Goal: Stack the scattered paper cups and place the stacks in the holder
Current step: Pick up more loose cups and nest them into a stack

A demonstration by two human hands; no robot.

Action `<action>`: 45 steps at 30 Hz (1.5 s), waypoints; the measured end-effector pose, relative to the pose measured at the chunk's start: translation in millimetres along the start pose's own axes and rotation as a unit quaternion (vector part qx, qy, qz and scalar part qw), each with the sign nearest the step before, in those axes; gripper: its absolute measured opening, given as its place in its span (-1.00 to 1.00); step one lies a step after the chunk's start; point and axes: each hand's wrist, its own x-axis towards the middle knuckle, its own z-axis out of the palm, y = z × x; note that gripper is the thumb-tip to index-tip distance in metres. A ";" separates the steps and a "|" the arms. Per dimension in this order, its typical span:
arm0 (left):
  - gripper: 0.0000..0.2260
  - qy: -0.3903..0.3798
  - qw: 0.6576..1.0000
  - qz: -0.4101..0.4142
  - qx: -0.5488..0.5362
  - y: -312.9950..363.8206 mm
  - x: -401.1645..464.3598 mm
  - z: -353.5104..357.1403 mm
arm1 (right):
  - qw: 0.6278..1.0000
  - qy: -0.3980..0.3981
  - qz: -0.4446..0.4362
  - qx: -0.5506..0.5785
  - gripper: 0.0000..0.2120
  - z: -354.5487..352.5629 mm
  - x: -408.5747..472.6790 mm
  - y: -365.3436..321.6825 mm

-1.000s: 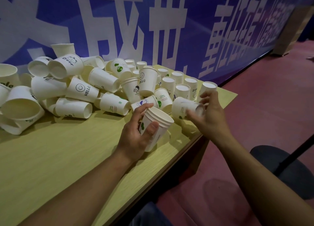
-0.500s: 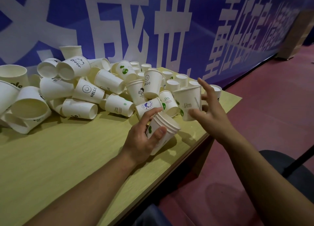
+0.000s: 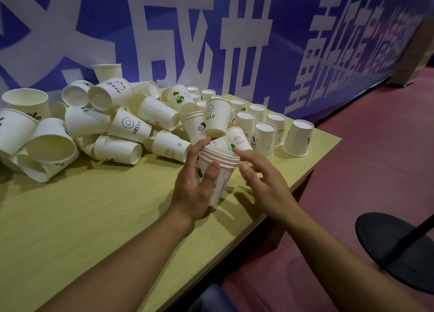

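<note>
— On the yellow table (image 3: 98, 220), what worries you most?
— That big heap of loose cups (image 3: 112, 126) behind. A careless reach, I'd guess, sends some rolling off the near edge.
— And the stack (image 3: 217, 168)?
— Held above the table near its front edge, left hand (image 3: 196, 189) wrapped round it, thumb across the wall. Squeeze too hard and the paper could buckle.
— Which way does it point?
— Mouth up and away toward the heap, base toward the wrist; long axis tilted.
— Right hand (image 3: 263, 182)?
— Fingers spread, holding nothing, just beside the rims.
— The holder?
— Not visible.
</note>
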 end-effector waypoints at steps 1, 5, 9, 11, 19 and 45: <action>-0.62 -0.003 1.000 -0.006 -0.003 0.3 -0.6 0.3 | 0.999 0.027 -0.002 -0.020 -0.72 -4.7 6.1 0.0; -0.59 -0.014 1.000 0.005 0.004 1.5 -2.8 3.6 | 0.979 0.134 0.026 -0.152 -0.71 -28.6 47.7 5.7; -0.48 -0.028 1.000 0.001 0.006 -2.2 -1.6 2.5 | 0.940 0.144 0.071 -0.300 -0.63 -45.4 83.3 18.4; -0.45 -0.036 0.999 0.000 0.003 -3.1 -1.3 2.2 | 0.931 0.125 0.083 -0.332 -0.65 -49.7 89.2 23.0; -0.57 -0.048 0.999 -0.007 0.004 -2.9 -1.6 2.6 | 0.946 0.133 0.054 -0.290 -0.75 -59.9 69.7 23.3; -0.50 -0.075 0.997 0.001 0.034 -3.3 -4.5 2.9 | 0.994 0.062 0.028 -0.087 -0.36 -71.8 48.0 -12.0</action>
